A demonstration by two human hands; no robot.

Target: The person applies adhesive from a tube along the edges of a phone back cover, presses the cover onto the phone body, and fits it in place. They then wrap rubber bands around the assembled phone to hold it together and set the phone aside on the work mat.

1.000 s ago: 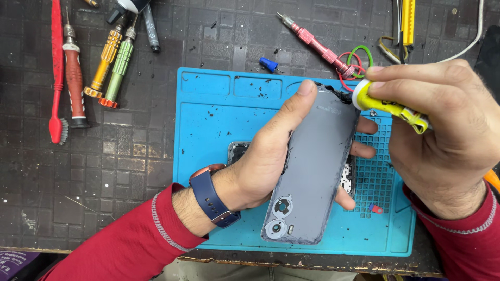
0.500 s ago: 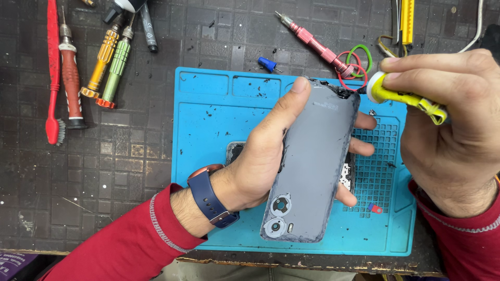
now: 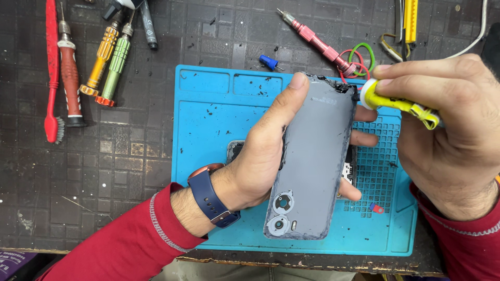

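Clearly the left hand [image 3: 260, 161] grips a light, stiff phone back [image 3: 312, 161] by its long edges; the right hand [image 3: 448, 135] pinches a soft yellow tube [image 3: 396, 104] just beside that grip.

Small yellow tube [image 3: 401, 105] with white cap, right hand [image 3: 448, 140]; purple printed package corner [image 3: 13, 260], bottom left

Left hand [image 3: 260, 156] grips grey phone back cover [image 3: 312, 161] over blue repair mat [image 3: 208, 119], camera rings toward mat's near edge. Right hand [image 3: 448, 140] pinches yellow glue tube [image 3: 398, 104], white nozzle at cover's far right corner. Screwdrivers [image 3: 104, 57] and red brush [image 3: 52, 73] lie near tabletop's far left corner.
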